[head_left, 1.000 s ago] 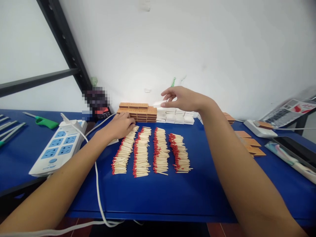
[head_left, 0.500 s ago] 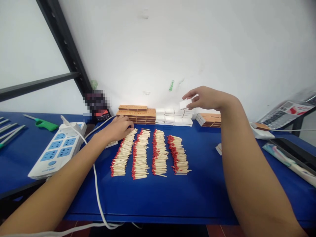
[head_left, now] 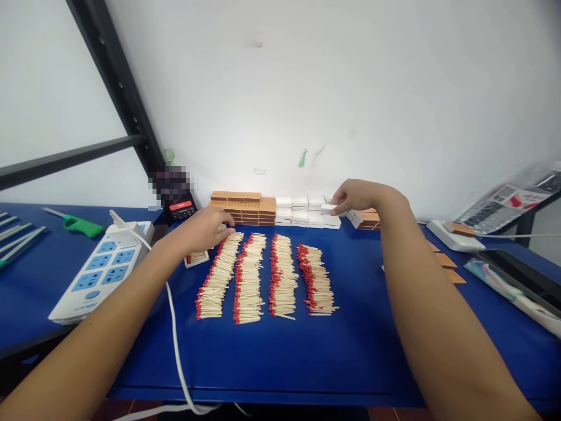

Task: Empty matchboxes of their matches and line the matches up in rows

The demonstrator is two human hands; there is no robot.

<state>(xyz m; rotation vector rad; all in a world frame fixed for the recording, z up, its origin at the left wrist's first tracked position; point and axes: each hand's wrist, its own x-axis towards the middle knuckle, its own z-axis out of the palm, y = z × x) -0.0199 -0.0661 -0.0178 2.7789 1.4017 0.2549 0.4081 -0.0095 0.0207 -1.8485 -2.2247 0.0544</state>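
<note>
Blue desk (head_left: 350,356) against a white wall (head_left: 307,93): right of centre, the right hand (head_left: 352,196) has its fingers closed on a small white cardboard box (head_left: 327,209) at the right end of the stacked white boxes (head_left: 300,214), where a light, level pinch should leave neighbours undisturbed. Left of centre, the left hand (head_left: 209,228) curls beside red-tipped wooden matches (head_left: 221,275), its grip unclear.

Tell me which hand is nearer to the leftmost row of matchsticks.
Left: the left hand is at the far end of the leftmost row of matchsticks, while the right hand is farther right, at the stacked white boxes.
</note>
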